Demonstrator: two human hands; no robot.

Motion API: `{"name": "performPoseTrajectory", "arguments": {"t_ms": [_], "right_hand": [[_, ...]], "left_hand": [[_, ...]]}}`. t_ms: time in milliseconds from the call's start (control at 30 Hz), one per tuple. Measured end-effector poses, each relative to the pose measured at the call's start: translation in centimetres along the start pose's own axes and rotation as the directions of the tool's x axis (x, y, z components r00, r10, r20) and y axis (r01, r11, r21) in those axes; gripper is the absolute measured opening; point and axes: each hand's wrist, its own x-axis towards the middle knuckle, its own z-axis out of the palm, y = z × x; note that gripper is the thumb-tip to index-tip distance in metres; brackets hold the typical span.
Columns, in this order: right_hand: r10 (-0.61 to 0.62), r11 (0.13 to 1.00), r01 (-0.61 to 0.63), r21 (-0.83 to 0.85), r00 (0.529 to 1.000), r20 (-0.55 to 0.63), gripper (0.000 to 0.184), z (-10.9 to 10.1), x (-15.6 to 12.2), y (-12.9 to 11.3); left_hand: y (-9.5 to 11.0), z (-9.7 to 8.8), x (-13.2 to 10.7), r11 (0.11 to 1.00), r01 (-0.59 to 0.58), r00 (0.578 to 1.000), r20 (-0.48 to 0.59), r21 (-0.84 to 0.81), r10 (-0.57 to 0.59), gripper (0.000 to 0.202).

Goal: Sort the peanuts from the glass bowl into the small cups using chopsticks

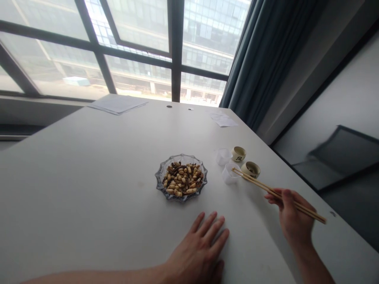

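My right hand (294, 213) is closed around a pair of wooden chopsticks (266, 187). Their tips are over a clear plastic cup (230, 175); whether they pinch anything is too small to tell. Behind that cup stands a second clear cup (222, 156). Two small cream ceramic cups, one (238, 154) with a dark character and the other (251, 169) with something dark inside, sit beside them. Left of the cups, a scalloped glass bowl (158, 185) holds nuts and seeds (183, 179). My left hand (203, 244) lies flat on the table in front of the bowl, fingers spread, holding nothing.
The white table (97, 189) reaches back to large windows (139, 47). A stack of papers (118, 104) lies at its far left, and a loose sheet (223, 119) at the far right. A dark curtain (260, 59) hangs beyond the right edge.
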Motion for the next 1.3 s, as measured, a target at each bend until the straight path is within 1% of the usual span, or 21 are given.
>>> {"name": "performPoseTrajectory", "arguments": {"t_ms": [200, 367, 467, 533, 567, 600, 667, 700, 733, 800, 833, 867, 900, 933, 1000, 1033, 1100, 1200, 1267, 1300], "right_hand": [[-0.009, 1.000, 0.010, 0.012, 0.997, -0.075, 0.040, 0.1, 0.0, 0.1], [0.000, 0.998, 0.005, 0.060, 0.997, -0.081, 0.044, 0.3, 0.0, -0.3], [-0.005, 0.998, 0.007, 0.066, 1.000, -0.024, 0.044, 1.7, -0.5, -2.0], [-0.050, 0.999, 0.049, 0.016, 0.996, 0.070, 0.039, 3.6, -1.1, -3.9], [-0.079, 0.997, 0.081, -0.004, 0.987, 0.139, 0.035, 4.9, -1.4, -4.9], [-0.110, 0.993, 0.116, -0.013, 0.970, 0.215, 0.031, 6.3, -1.7, -5.8], [-0.166, 0.983, 0.185, -0.018, 0.915, 0.367, 0.026, 9.4, -2.3, -7.3], [-0.184, 0.978, 0.207, 0.000, 0.871, 0.456, 0.025, 11.0, -2.5, -7.8], [-0.197, 0.973, 0.231, 0.010, 0.804, 0.561, 0.026, 12.5, -2.8, -8.1], [-0.202, 0.957, 0.290, -0.007, 0.682, 0.703, 0.030, 15.1, -3.1, -8.4], [-0.189, 0.946, 0.322, -0.035, 0.636, 0.748, 0.033, 16.2, -3.3, -8.5], [-0.169, 0.933, 0.353, -0.074, 0.610, 0.774, 0.036, 17.0, -3.4, -8.7], [-0.148, 0.917, 0.381, -0.118, 0.601, 0.785, 0.038, 17.6, -3.5, -8.9], [-0.133, 0.900, 0.405, -0.161, 0.607, 0.784, 0.041, 18.0, -3.5, -9.2], [-0.122, 0.863, 0.448, -0.236, 0.635, 0.763, 0.044, 18.5, -3.3, -10.2], [-0.125, 0.844, 0.469, -0.262, 0.646, 0.753, 0.045, 18.6, -3.1, -10.8], [-0.136, 0.815, 0.500, -0.292, 0.655, 0.743, 0.045, 18.7, -2.6, -12.0], [-0.158, 0.802, 0.522, -0.289, 0.653, 0.741, 0.043, 19.0, -1.8, -13.4], [-0.173, 0.808, 0.528, -0.262, 0.637, 0.751, 0.042, 19.3, -1.4, -13.5], [-0.176, 0.813, 0.528, -0.244, 0.622, 0.763, 0.042, 19.4, -1.2, -13.4]], "left_hand": [[0.2, -0.1, 0.0, 1.000, -0.005, 1.000, 0.000, 0.017, 0.005, 0.057], [0.0, 0.4, -0.1, 0.999, -0.014, 1.000, -0.016, 0.047, 0.015, 0.057], [-0.1, 0.5, 0.0, 0.997, -0.027, 0.999, -0.025, 0.072, 0.029, 0.056], [-0.1, 0.2, 0.0, 0.995, -0.044, 0.999, -0.027, 0.091, 0.047, 0.054], [-0.1, 0.0, 0.0, 0.993, -0.053, 0.998, -0.028, 0.101, 0.057, 0.054], [-0.1, -0.2, 0.0, 0.991, -0.060, 0.997, -0.032, 0.115, 0.064, 0.053], [0.0, -0.5, -0.1, 0.986, -0.072, 0.995, -0.054, 0.154, 0.081, 0.052], [-0.1, -0.5, -0.1, 0.981, -0.075, 0.993, -0.072, 0.178, 0.089, 0.051], [-0.1, -0.4, -0.1, 0.976, -0.080, 0.991, -0.093, 0.205, 0.101, 0.050], [-0.3, 0.0, -0.1, 0.961, -0.093, 0.981, -0.141, 0.261, 0.133, 0.050], [-0.4, 0.4, -0.1, 0.952, -0.098, 0.974, -0.168, 0.290, 0.151, 0.050], [-0.5, 0.8, 0.0, 0.942, -0.100, 0.965, -0.199, 0.320, 0.170, 0.051], [-0.6, 1.2, 0.1, 0.932, -0.091, 0.954, -0.237, 0.351, 0.183, 0.049], [-0.7, 1.6, 0.2, 0.922, -0.074, 0.942, -0.277, 0.379, 0.189, 0.042], [-0.8, 2.2, 0.3, 0.906, -0.047, 0.920, -0.335, 0.421, 0.203, 0.027], [-0.9, 2.4, 0.3, 0.899, -0.041, 0.916, -0.344, 0.435, 0.208, 0.024], [-0.9, 2.4, 0.3, 0.892, -0.042, 0.925, -0.321, 0.450, 0.205, 0.023], [-0.9, 2.0, 0.3, 0.891, -0.048, 0.940, -0.281, 0.452, 0.194, 0.026], [-0.8, 1.9, 0.3, 0.890, -0.038, 0.939, -0.289, 0.454, 0.187, 0.027], [-0.8, 2.0, 0.3, 0.890, -0.031, 0.938, -0.296, 0.455, 0.184, 0.027]]}}
